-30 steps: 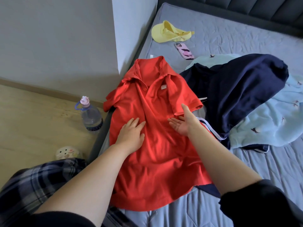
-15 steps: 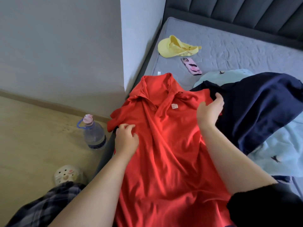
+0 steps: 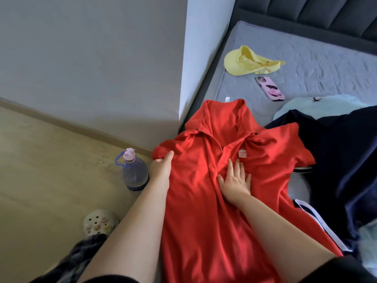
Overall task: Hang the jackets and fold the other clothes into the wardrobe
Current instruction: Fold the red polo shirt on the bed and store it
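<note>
A red polo shirt (image 3: pixel 195 211) lies front up on the grey bed (image 3: pixel 318 64), collar toward the headboard, both short sleeves spread out. My left hand (image 3: pixel 161 168) holds the shirt's left sleeve at the bed's edge, thumb on top and fingers tucked under the cloth. My right hand (image 3: pixel 234 180) presses flat on the chest just below the small logo, fingers straight and spread. A dark navy garment (image 3: pixel 342 164) with white stripes lies right of the shirt, partly under its right sleeve.
A light blue garment (image 3: pixel 318 103) lies under the navy one. A yellow cap (image 3: pixel 248 60) and a pink phone (image 3: pixel 270 88) sit further up the bed. On the wooden floor at left stand a water bottle (image 3: pixel 133 172) and a pale clog (image 3: pixel 98 223). A wall corner (image 3: pixel 183 78) meets the bed.
My right hand has left the right sleeve, now spread out, and come down flat on the chest. My left hand has moved out to the left sleeve and taken hold of it.
</note>
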Available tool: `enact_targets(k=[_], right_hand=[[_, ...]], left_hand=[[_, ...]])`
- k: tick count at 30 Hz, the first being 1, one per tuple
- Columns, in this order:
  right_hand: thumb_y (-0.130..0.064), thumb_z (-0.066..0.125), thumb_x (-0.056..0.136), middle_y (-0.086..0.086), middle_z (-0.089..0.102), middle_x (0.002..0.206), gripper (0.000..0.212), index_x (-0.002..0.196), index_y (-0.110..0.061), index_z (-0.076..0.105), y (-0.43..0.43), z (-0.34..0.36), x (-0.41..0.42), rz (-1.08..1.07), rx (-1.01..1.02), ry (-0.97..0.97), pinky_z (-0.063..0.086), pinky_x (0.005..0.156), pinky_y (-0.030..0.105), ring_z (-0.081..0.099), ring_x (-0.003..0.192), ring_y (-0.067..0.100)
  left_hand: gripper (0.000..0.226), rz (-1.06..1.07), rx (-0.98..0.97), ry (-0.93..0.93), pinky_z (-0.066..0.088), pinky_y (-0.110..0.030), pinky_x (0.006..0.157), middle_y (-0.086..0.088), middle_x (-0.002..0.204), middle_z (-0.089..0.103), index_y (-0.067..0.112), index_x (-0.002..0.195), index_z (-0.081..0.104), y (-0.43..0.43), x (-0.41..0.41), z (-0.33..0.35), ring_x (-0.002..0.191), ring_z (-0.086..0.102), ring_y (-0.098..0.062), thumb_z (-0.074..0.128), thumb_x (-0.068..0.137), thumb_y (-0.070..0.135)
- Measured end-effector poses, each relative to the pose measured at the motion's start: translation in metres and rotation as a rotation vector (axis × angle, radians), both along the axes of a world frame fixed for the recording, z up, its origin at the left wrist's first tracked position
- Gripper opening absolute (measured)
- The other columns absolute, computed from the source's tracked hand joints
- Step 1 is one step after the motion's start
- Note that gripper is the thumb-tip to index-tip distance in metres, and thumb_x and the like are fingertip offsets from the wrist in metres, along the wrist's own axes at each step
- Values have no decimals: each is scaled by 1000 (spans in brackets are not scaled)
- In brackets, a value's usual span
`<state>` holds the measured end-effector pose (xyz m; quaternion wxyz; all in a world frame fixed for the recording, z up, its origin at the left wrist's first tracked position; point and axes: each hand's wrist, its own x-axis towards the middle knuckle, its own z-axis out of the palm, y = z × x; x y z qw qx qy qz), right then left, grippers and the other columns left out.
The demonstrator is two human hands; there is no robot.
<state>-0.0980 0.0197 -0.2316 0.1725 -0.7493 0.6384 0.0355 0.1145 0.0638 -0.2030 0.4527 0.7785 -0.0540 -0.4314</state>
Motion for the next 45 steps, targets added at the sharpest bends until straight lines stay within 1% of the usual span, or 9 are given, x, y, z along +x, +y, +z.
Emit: enact_targets(k=[6,9,15,21,26,32,36,41,45], right_hand=[[-49,29,97,7,-13,160,75,152,-17,-9,-2,-1,1,7,23,41,-2,116,51,-13,147,21],[-50,28,97,8,-15,159,75,152,-16,-12,-3,-1,2,8,51,56,-4,116,51,-14,146,22],[-51,27,96,7,-17,159,76,151,-18,-13,-5,0,1,18,72,56,-5,115,50,-16,146,21],[-52,27,95,7,-17,159,76,151,-18,-13,-6,1,2,19,95,51,-5,115,51,-17,146,21],[-52,32,95,5,-15,160,77,152,-22,-10,-11,4,2,-1,150,6,-6,115,50,-15,146,20],[-31,51,94,5,25,156,57,148,-25,32,-27,29,-15,-161,255,-476,17,116,37,25,142,21],[-39,56,92,2,61,126,41,124,-14,64,-26,54,-30,-519,415,-990,42,99,29,58,108,13],[-43,56,91,8,65,110,43,112,-8,67,-22,81,0,-377,-17,-622,41,88,30,59,108,24],[-45,72,79,3,56,116,71,134,-8,48,-9,95,49,-363,-55,-769,40,87,23,54,107,16]], left_hand=[[52,159,-95,466,43,-39,103,-9,134,56,5,133,53,-15,18,12,120,56,-25,69,86,19],[42,200,-149,521,50,-35,86,-9,122,63,6,129,56,-13,22,17,93,63,-23,65,90,20],[13,583,-351,-170,50,-30,76,-12,97,67,7,99,64,-11,55,46,81,57,-20,61,90,16],[44,500,-180,242,47,-22,55,-10,143,46,7,144,36,-6,76,22,123,52,-22,33,103,23],[37,329,-329,-577,33,-28,97,-22,133,53,-3,133,46,1,26,60,120,51,-30,40,100,11],[29,-864,-849,-1265,42,-39,102,-16,128,59,4,101,68,34,-46,42,116,56,-32,51,82,17],[63,-778,-510,-1222,39,-48,104,-14,143,44,9,136,48,56,-52,14,130,44,-31,63,77,26],[80,-565,-268,-940,35,-41,104,-14,142,38,13,147,31,53,-40,8,128,38,-30,70,80,32],[71,-483,-224,-701,39,-40,102,-12,129,51,16,144,35,47,-34,7,121,46,-29,67,81,26]])
